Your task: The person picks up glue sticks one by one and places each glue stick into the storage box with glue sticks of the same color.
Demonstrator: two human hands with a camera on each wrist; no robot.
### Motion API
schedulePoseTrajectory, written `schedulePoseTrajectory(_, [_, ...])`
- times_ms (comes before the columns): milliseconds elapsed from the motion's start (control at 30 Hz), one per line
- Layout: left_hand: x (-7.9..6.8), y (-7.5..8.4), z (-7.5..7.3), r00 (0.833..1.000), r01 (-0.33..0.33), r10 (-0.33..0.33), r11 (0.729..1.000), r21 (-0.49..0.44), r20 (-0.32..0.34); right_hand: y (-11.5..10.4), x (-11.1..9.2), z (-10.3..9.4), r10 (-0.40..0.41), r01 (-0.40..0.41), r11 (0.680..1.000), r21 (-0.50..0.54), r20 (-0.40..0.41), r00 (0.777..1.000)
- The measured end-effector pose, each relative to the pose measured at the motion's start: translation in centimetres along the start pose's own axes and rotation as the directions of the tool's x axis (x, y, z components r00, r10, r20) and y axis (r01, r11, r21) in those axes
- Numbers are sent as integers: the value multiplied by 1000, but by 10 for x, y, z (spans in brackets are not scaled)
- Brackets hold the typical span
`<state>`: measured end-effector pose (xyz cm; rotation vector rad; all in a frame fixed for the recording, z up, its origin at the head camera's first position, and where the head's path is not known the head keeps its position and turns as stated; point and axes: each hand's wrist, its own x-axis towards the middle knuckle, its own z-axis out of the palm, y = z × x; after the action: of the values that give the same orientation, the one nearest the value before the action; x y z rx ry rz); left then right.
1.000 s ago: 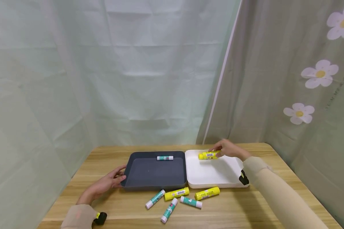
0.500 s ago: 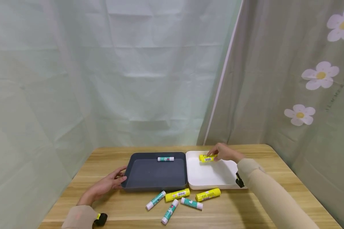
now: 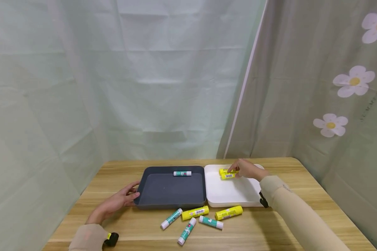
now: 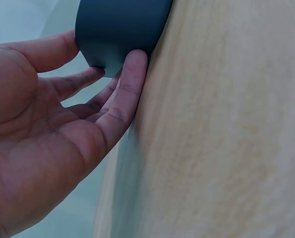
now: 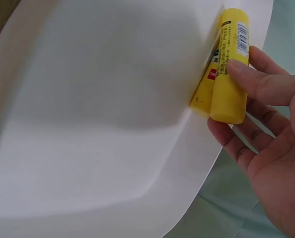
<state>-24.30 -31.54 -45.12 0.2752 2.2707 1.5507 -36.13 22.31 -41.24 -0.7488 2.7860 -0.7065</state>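
Note:
My right hand (image 3: 246, 169) pinches a yellow glue stick (image 5: 230, 94) between thumb and fingers, inside the white tray (image 3: 232, 195) near its back wall. Against that wall, partly covered by the held one, lies another yellow glue stick (image 5: 202, 98). On the left, my left hand (image 3: 120, 199) touches the outer side of the dark grey tray (image 3: 169, 191). Its fingertips rest against the tray wall in the left wrist view, the fingers only slightly bent. A green-and-white glue stick (image 3: 182, 173) lies at the back of the grey tray.
In front of the trays lie a yellow glue stick (image 3: 195, 212) and another yellow one (image 3: 229, 212). Near them are three green-and-white glue sticks (image 3: 171, 219) on the wooden table (image 3: 138, 233). A pale curtain (image 3: 163, 87) hangs behind the table.
My right hand has shifted slightly toward the front with the yellow glue stick, which now shows apart from the one behind it. The left hand stays at the grey tray.

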Motion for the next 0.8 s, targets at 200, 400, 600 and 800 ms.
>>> schedulePoseTrajectory(200, [0, 1, 1, 1000, 5, -5, 1000, -1, -7, 3, -2, 1, -36, 36, 999, -17, -13, 999])
schedulePoseTrajectory(400, [0, 3, 2, 1000, 4, -4, 1000, 3, -10, 6, -4, 3, -55, 54, 998, -26, -23, 998])
schedulePoseTrajectory(600, [0, 1, 1, 1000, -1, 1, 1000, 12, -6, 5, -6, 6, -27, 24, 998, -51, -48, 999])
schedulePoseTrajectory(800, [0, 1, 1, 1000, -2, 2, 1000, 8, 5, 8, -6, 4, -23, 17, 998, -66, -93, 995])
